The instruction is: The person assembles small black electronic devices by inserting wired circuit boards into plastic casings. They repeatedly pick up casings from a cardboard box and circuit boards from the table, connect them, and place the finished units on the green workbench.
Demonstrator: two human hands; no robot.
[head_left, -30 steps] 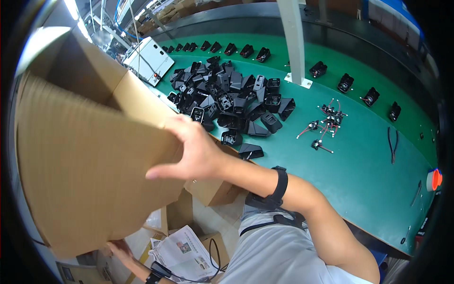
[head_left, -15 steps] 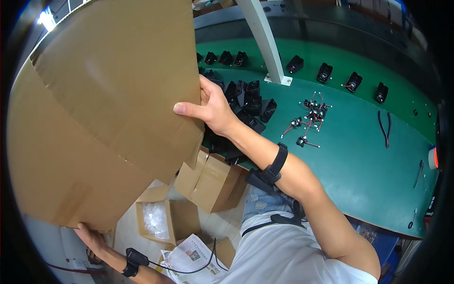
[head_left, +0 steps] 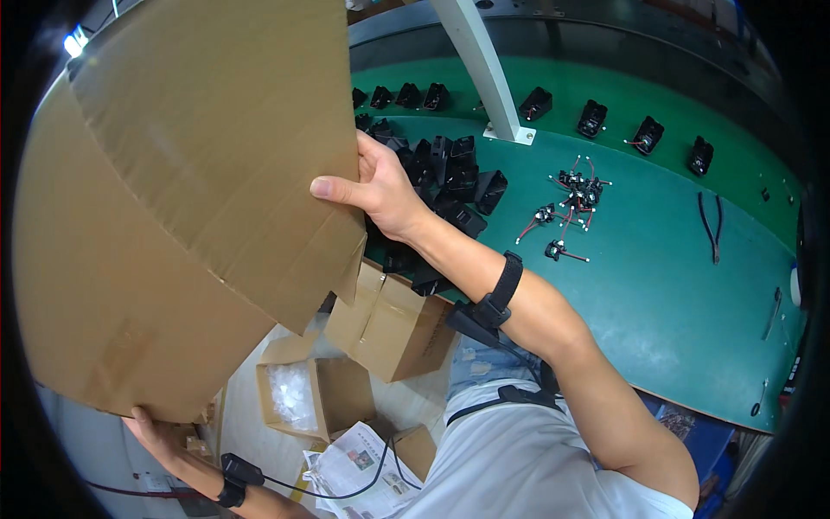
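Observation:
A large brown cardboard box point(head_left: 173, 233) fills the left side of the head view, lifted off the floor and tilted, with a flap at its right. My right hand point(head_left: 385, 186) grips the right edge, thumb lying on the face and fingers tucked behind it. Low on the left, my left hand point(head_left: 156, 437) holds the bottom edge; its fingers are partly hidden by the cardboard. What lies inside the box cannot be seen. Just beyond my right hand, a heap of black plastic housings point(head_left: 462, 177) sits on the green workbench point(head_left: 640, 320).
On the floor stand a closed carton point(head_left: 380, 324), an open carton of clear plastic pieces point(head_left: 292, 396) and a newspaper point(head_left: 367, 471). The bench carries small wired parts point(head_left: 579, 195), pliers point(head_left: 711, 227), a row of housings point(head_left: 647, 135) and a white post point(head_left: 484, 69).
The box has turned slightly, and its flap stands out more at the lower right. Both hands keep their hold. The whole view has shifted a little.

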